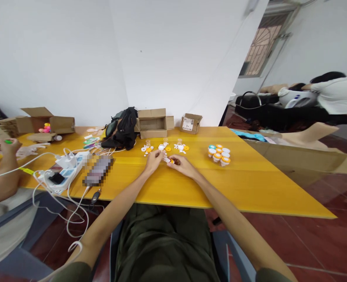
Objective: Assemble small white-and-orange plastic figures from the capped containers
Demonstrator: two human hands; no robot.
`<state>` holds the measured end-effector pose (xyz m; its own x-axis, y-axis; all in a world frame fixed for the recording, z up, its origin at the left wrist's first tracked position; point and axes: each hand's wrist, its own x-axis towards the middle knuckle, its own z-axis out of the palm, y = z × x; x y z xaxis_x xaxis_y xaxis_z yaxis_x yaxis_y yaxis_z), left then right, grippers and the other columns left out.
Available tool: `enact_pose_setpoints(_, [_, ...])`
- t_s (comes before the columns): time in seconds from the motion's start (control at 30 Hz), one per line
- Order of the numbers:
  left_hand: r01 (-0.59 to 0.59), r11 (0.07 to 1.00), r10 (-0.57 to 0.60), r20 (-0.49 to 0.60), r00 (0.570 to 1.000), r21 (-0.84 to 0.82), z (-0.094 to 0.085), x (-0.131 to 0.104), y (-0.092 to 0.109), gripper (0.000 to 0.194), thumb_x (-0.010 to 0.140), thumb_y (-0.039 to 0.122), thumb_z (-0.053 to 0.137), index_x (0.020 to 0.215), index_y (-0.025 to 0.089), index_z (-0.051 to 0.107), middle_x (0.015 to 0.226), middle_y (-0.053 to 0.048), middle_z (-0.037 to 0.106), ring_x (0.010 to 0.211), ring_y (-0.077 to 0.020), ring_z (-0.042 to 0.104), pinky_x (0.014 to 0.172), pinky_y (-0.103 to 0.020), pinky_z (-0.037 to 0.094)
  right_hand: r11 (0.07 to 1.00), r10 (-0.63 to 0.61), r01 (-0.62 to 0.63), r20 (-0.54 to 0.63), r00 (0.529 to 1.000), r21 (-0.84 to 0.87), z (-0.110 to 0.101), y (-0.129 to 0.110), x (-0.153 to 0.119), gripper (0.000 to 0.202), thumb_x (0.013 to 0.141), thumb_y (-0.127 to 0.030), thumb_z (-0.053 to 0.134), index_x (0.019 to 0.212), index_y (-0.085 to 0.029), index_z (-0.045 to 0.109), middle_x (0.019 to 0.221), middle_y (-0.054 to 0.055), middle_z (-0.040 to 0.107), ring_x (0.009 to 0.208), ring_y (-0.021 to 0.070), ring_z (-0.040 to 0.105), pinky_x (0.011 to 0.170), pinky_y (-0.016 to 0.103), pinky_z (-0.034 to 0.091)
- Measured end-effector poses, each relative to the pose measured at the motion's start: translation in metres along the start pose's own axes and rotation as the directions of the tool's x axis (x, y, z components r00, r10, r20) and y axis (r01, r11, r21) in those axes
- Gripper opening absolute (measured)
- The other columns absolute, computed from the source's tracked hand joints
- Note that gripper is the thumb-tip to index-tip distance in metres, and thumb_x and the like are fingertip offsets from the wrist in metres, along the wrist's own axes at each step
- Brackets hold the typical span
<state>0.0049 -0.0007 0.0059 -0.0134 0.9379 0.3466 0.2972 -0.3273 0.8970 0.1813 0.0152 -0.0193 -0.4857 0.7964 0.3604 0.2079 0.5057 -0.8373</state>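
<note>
Both hands meet over the middle of the yellow table, around a small white and orange piece (168,160). My left hand (153,161) has its fingers closed on the white end of it. The fingers of my right hand (182,165) pinch its orange end. Just beyond the hands lie three groups of small parts: white and orange discs (149,149) at the left, a white disc (160,148) with an orange disc (168,149) in the centre, and another orange disc (186,148) at the right. Clear cups stand behind them.
Capped cups (219,154) with orange, white and teal lids cluster at the right. An open cardboard box (152,124), a smaller box (191,123) and a black bag (122,129) stand behind. A power strip (70,172), cables and a phone (98,170) lie left, near another person's hands.
</note>
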Motion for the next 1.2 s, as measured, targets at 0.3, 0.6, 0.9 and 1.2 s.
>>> enact_pose_setpoints(0.3, [0.111, 0.979, -0.105, 0.044, 0.993, -0.168, 0.001, 0.002, -0.006, 0.019, 0.078, 0.033, 0.061, 0.066, 0.02, 0.056, 0.059, 0.003, 0.057, 0.063, -0.0139, 0.057, 0.061, -0.025, 0.045, 0.997, 0.072, -0.072, 0.005, 0.997, 0.038, -0.001, 0.001, -0.001, 0.043, 0.073, -0.06, 0.072, 0.088, -0.021, 0.065, 0.072, -0.002, 0.062, 0.063, 0.0146, 0.052, 0.061, 0.029, 0.045])
enact_pose_setpoints(0.6, [0.048, 0.993, -0.042, 0.058, 0.997, -0.108, 0.0, 0.003, -0.005, 0.016, 0.077, 0.034, 0.064, 0.071, 0.02, 0.059, 0.071, 0.001, 0.065, 0.073, -0.0158, 0.06, 0.067, -0.026, 0.046, 0.997, 0.061, -0.062, 0.025, 0.998, 0.043, -0.002, -0.001, -0.001, 0.037, 0.068, -0.053, 0.077, 0.083, -0.022, 0.064, 0.077, -0.001, 0.066, 0.07, 0.017, 0.059, 0.071, 0.032, 0.05])
enact_pose_setpoints(0.9, [-0.003, 0.897, 0.012, -0.016, 1.0, 0.442, -0.007, 0.001, -0.009, 0.013, 0.068, 0.017, 0.065, 0.061, 0.022, 0.055, 0.072, -0.003, 0.061, 0.075, -0.0211, 0.058, 0.069, -0.031, 0.043, 1.0, -0.024, 0.024, 0.015, 1.0, 0.016, -0.001, -0.008, -0.002, 0.03, 0.073, -0.045, 0.076, 0.089, -0.022, 0.066, 0.085, 0.001, 0.066, 0.075, 0.0179, 0.06, 0.074, 0.033, 0.05])
enact_pose_setpoints(1.2, [-0.076, 0.854, 0.037, 0.086, 0.996, 0.514, -0.006, 0.001, -0.015, 0.006, 0.072, 0.017, 0.062, 0.07, 0.022, 0.059, 0.086, -0.004, 0.058, 0.082, -0.0225, 0.058, 0.077, -0.035, 0.047, 0.999, -0.022, 0.022, -0.009, 1.0, -0.03, -0.001, -0.004, 0.0, 0.022, 0.076, -0.043, 0.072, 0.075, -0.022, 0.064, 0.076, 0.0, 0.063, 0.066, 0.0158, 0.056, 0.064, 0.03, 0.048])
